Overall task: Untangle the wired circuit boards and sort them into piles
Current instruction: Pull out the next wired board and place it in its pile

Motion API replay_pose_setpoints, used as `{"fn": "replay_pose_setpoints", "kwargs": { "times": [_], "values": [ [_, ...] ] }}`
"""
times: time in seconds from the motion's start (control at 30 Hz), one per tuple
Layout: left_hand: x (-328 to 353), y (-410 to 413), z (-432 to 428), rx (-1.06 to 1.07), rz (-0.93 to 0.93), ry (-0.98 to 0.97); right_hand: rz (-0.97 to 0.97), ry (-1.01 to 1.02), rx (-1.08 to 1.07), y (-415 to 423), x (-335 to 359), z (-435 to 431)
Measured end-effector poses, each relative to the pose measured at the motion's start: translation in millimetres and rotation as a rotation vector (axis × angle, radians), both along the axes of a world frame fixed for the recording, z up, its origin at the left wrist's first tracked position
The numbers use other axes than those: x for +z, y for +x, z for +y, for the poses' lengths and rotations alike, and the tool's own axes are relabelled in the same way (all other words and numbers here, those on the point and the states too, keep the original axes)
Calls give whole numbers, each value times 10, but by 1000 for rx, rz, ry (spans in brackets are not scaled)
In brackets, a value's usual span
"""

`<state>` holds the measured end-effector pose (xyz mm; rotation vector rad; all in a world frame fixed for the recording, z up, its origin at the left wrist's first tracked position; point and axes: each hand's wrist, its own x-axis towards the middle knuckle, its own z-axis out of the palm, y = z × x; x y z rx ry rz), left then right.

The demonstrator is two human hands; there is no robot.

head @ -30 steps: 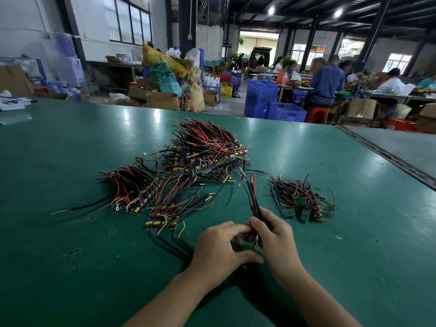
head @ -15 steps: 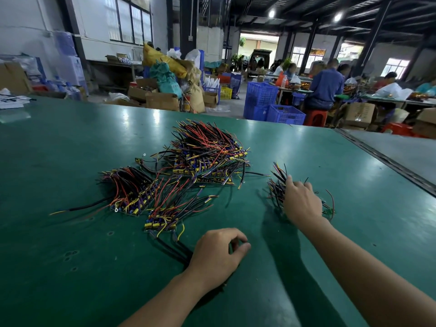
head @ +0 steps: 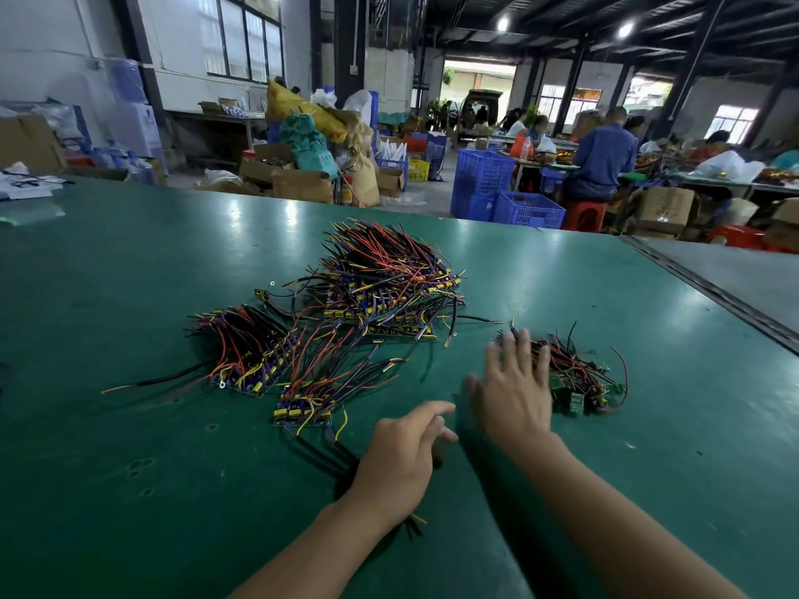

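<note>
Wired circuit boards lie in heaps on the green table (head: 129, 490). A big pile (head: 389, 278) sits at the back, a second pile (head: 246, 352) to the left, and a smaller bundle (head: 320, 391) in front of them. To the right lies a pile of small green boards (head: 579, 378) with red and black wires. My right hand (head: 512, 391) hovers with fingers spread just left of that pile, holding nothing. My left hand (head: 402, 456) rests on the table with fingers loosely extended, on top of some dark wires (head: 320, 456) that run under it.
A seam with a metal strip (head: 713, 291) runs along the table's right side. Beyond the far edge stand blue crates (head: 493, 188), cardboard boxes (head: 302, 183) and sacks. People sit at other tables at the back right.
My right hand carried a wired board to the right pile, let it go there, and has drawn back to the left with spread fingers. My left hand has uncurled its fingers.
</note>
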<state>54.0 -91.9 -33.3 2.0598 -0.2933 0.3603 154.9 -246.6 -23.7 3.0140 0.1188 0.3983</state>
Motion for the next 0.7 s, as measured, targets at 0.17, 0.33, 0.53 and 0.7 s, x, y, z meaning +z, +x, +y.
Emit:
{"fn": "replay_pose_setpoints", "kwargs": {
  "times": [0.17,0.33,0.53,0.7],
  "values": [
    [141,88,272,413,-226,206,141,280,200,-422,-141,448],
    [187,153,810,827,175,249,249,383,350,-659,-224,458],
    [121,127,833,653,233,248,179,741,441,-675,-30,296],
    [95,133,671,550,159,128,227,748,413,-680,-32,275]
  ]
}}
